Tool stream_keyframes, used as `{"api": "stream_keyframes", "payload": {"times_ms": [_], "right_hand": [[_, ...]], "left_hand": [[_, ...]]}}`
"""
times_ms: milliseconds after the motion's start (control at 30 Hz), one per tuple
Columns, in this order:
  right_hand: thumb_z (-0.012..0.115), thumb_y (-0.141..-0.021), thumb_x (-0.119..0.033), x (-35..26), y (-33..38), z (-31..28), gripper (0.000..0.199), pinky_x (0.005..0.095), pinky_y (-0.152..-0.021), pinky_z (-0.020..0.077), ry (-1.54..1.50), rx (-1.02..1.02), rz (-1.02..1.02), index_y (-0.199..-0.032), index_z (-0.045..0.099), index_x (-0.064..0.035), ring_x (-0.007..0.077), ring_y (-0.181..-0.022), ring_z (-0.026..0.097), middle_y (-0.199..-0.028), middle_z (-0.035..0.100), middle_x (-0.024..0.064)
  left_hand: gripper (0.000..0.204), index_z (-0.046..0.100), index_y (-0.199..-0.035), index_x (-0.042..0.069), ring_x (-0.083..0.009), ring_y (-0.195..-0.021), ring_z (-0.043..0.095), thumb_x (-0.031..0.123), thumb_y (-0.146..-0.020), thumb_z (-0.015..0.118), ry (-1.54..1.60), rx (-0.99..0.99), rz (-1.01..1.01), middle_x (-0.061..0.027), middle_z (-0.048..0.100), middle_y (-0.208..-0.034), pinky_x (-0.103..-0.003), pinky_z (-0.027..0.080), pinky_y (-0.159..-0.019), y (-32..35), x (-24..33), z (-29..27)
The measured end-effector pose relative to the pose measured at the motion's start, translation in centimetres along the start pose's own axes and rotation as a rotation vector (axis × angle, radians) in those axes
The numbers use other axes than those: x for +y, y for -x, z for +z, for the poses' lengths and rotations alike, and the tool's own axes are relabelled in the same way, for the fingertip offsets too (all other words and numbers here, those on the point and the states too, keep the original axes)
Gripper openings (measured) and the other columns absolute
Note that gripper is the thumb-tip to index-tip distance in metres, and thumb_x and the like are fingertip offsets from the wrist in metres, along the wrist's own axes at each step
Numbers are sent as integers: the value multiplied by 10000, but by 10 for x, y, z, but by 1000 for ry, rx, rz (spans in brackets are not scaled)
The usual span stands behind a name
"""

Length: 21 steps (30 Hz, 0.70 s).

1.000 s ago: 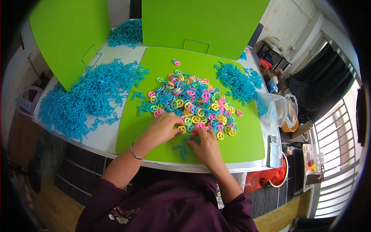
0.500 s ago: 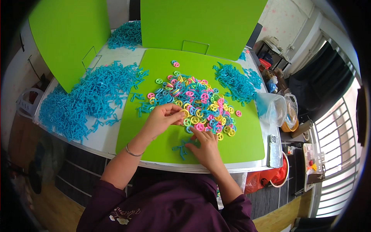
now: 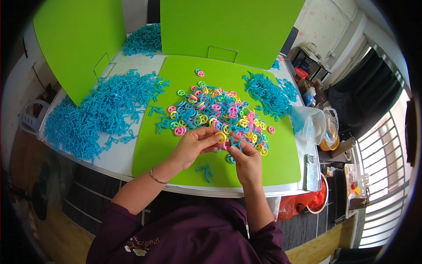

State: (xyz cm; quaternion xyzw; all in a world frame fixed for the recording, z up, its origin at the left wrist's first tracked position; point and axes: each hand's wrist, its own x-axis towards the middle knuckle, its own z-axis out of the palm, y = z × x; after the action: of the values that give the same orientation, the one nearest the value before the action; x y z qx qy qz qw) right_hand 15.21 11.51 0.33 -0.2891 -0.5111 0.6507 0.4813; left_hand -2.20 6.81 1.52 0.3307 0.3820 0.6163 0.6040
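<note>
My left hand (image 3: pixel 193 147) pinches a small yellow plastic ring (image 3: pixel 220 137) just above the green mat (image 3: pixel 162 145). My right hand (image 3: pixel 245 159) meets it from the right, its fingertips closed on a small blue plastic stick piece (image 3: pixel 233 144) touching the ring. Right behind both hands lies a pile of several pink, yellow, green and blue rings (image 3: pixel 215 112). A few loose blue stick pieces (image 3: pixel 205 170) lie on the mat between my forearms.
A big heap of blue stick pieces (image 3: pixel 99 112) covers the white table at the left, a smaller heap (image 3: pixel 268 90) lies at the mat's right, another (image 3: pixel 143 39) at the back. Green upright boards (image 3: pixel 228 26) stand behind. A clear plastic bag (image 3: pixel 307 123) and a phone (image 3: pixel 312 171) sit at the right edge.
Both hands have lifted off the ring pile and drawn together near the mat's front. My left hand now holds a yellow ring and my right a blue piece against it.
</note>
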Motion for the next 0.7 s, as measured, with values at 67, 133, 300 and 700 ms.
{"api": "stream_keyframes", "payload": {"times_ms": [67, 133, 300, 700], "right_hand": [[635, -852, -10, 0, 1, 0, 280, 297, -779, 536, -208, -65, 104, -1130, 611, 17, 154, -886, 634, -1059, 644, 114], [608, -888, -61, 0, 3, 4, 222, 278, -772, 528, -100, -24, 166, -1093, 639, 20, 141, -843, 639, -902, 677, 80], [603, -900, -90, 4, 5, 9, 223, 281, -755, 537, 73, -36, 53, -1088, 636, 25, 136, -802, 643, -882, 678, 79], [637, -872, -45, 13, 10, 11, 225, 240, -706, 512, 265, -9, -102, -1082, 641, 37, 105, -774, 626, -862, 677, 60]], "left_hand": [[187, 620, -1071, 47, -112, -834, 647, 129, -904, 607, 33, 2, 2, -25, 656, -952, -217, 542, -716, 1, -2, 1], [183, 626, -1066, 43, -115, -842, 647, 125, -905, 606, 65, 2, 24, -27, 657, -961, -219, 544, -730, 0, -6, 0], [163, 631, -1040, 29, -113, -846, 644, 112, -902, 607, 58, 50, 66, -37, 657, -956, -221, 547, -747, -1, -10, -1], [99, 639, -949, 0, -115, -829, 640, 75, -887, 617, -195, 64, 248, -58, 663, -902, -244, 560, -731, 2, -13, 4]]}}
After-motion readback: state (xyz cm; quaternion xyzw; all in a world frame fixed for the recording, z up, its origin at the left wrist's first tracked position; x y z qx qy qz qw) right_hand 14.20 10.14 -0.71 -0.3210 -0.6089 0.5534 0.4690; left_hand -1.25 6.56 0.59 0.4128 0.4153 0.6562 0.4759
